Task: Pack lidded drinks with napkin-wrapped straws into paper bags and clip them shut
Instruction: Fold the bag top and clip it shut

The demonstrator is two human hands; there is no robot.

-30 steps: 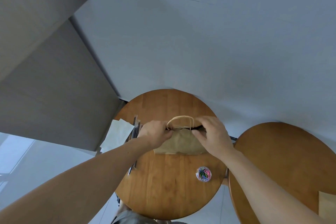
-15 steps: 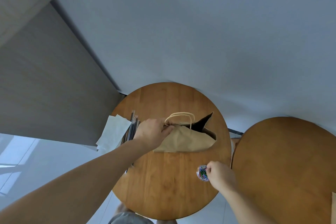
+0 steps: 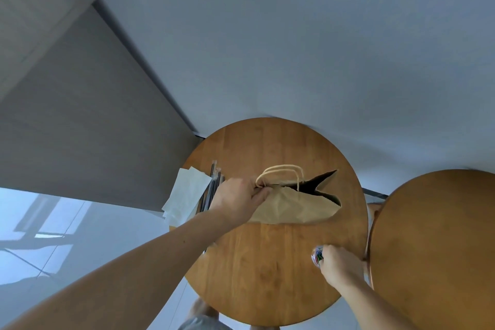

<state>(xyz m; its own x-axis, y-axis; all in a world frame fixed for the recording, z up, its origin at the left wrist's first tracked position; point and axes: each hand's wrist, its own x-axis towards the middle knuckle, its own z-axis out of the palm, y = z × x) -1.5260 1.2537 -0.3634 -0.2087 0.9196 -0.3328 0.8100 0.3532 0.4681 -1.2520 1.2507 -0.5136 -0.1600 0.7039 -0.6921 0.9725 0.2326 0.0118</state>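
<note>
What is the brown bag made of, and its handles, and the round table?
The bag looks like matte brown paper: it creases and crumples. Its handles look like pale twisted paper cord, maybe string. The round table looks like wood with a smooth, faintly shiny finish: plank seams and grain show.

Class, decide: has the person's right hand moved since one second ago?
Yes. The right hand left the paper bag's top and came toward the table's near edge, at the clip tub.
</note>
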